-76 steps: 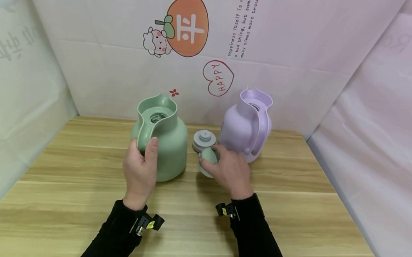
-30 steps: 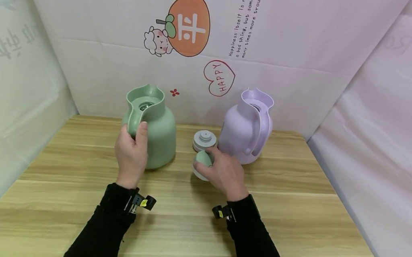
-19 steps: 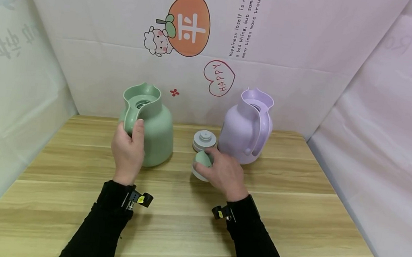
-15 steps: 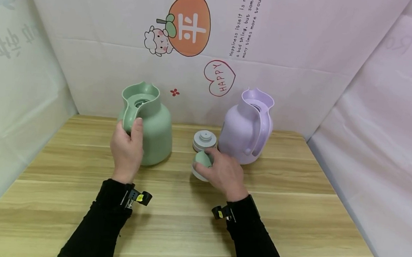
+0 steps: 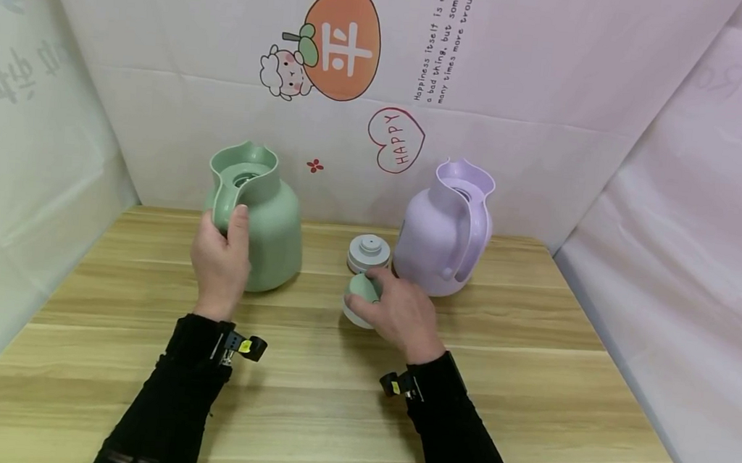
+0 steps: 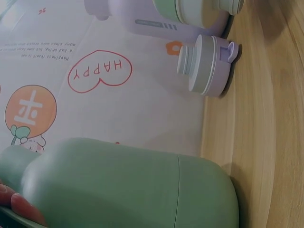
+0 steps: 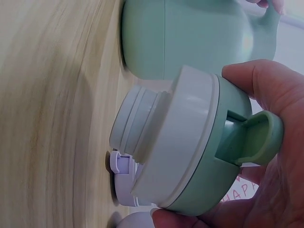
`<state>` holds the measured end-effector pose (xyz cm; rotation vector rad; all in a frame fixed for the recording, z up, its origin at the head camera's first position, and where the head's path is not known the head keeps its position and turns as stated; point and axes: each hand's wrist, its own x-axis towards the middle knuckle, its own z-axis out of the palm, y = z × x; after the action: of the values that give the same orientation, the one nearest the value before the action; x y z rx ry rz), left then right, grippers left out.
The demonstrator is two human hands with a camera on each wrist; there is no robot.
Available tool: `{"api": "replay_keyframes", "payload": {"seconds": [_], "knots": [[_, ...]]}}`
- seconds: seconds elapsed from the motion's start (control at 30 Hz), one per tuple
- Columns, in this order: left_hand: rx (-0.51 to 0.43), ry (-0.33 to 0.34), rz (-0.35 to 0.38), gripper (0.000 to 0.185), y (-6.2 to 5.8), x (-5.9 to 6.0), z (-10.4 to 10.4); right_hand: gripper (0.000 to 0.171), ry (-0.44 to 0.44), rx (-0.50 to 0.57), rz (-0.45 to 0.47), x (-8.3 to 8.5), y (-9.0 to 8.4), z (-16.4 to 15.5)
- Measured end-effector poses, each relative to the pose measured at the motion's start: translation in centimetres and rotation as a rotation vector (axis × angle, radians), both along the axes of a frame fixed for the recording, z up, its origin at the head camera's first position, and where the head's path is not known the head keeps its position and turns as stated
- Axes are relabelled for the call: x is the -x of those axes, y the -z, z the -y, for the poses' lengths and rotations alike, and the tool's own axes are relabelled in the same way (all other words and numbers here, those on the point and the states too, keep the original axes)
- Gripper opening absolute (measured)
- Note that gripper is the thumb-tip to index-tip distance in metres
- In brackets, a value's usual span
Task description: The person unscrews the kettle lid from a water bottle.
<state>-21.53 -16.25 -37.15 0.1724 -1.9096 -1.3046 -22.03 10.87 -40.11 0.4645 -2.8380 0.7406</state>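
A green thermos jug (image 5: 272, 238) without its lid stands at the left of the table, and my left hand (image 5: 219, 263) grips its handle. My right hand (image 5: 400, 314) holds a round green and white lid (image 7: 190, 147) by its edges. In the right wrist view this lid is tilted, raised off the table, its white stopper side toward the wood and its green tab facing the camera. Behind it a grey and purple lid (image 5: 368, 253) lies upside down on the table. An open-topped purple thermos jug (image 5: 432, 236) stands to the right, apart from both hands.
The wooden table (image 5: 304, 415) ends at a printed white cloth backdrop (image 5: 189, 137). Similar cloth hangs along the left side (image 5: 36, 161) and the right side (image 5: 685, 234).
My left hand has shifted the green jug leftward and toward the back. My right hand, still holding the green lid, has drifted slightly left and nearer. The purple jug and its neighbouring lid stay put.
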Motion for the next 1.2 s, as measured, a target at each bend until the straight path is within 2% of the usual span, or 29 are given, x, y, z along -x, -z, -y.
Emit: {"api": "replay_keyframes", "payload": {"seconds": [0.43, 0.63, 0.93, 1.2], "knots": [[-0.002, 0.012, 0.013, 0.053, 0.1, 0.3, 0.9, 0.062, 0.0, 0.024, 0.055, -0.2, 0.1, 0.6], [-0.003, 0.013, 0.023, 0.053, 0.0, 0.2, 1.0, 0.065, -0.02, 0.075, 0.099, 0.0, 0.5, 0.9], [-0.01, 0.017, 0.028, 0.048, -0.1, 0.0, 0.9, 0.067, -0.042, 0.281, 0.236, 0.5, 1.2, 1.7], [-0.018, 0.021, 0.045, 0.051, -0.2, 0.0, 0.8, 0.066, -0.05, 0.502, 0.427, 1.2, 1.3, 2.8]]}}
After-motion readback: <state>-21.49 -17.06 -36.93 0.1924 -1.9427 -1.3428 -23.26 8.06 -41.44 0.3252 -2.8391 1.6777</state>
